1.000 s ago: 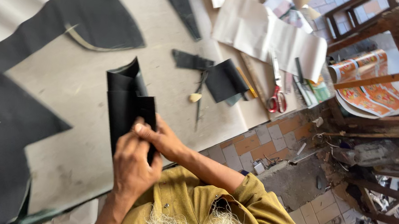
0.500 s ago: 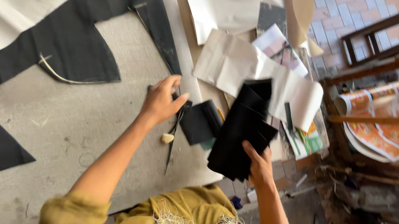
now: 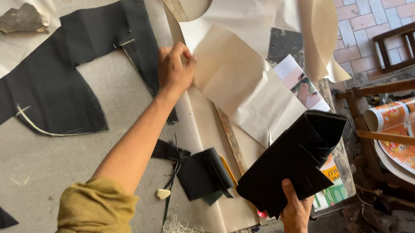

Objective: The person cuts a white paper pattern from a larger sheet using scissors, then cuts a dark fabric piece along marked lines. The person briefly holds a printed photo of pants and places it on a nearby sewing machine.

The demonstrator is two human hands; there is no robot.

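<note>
Left arm (image 3: 136, 140) outstretched, right grip (image 3: 294, 212) closed

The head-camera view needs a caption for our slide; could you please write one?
Right hand holds folded black material while the left hand reaches a cream paper sheet on the worktable.

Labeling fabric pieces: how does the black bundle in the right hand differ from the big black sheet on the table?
The black bundle is folded into layers; the black sheet lies flat and spread out. The bundle is held in the air by the right hand; the sheet rests on the table, near the left hand. The sheet looks larger. Both are black.
</note>
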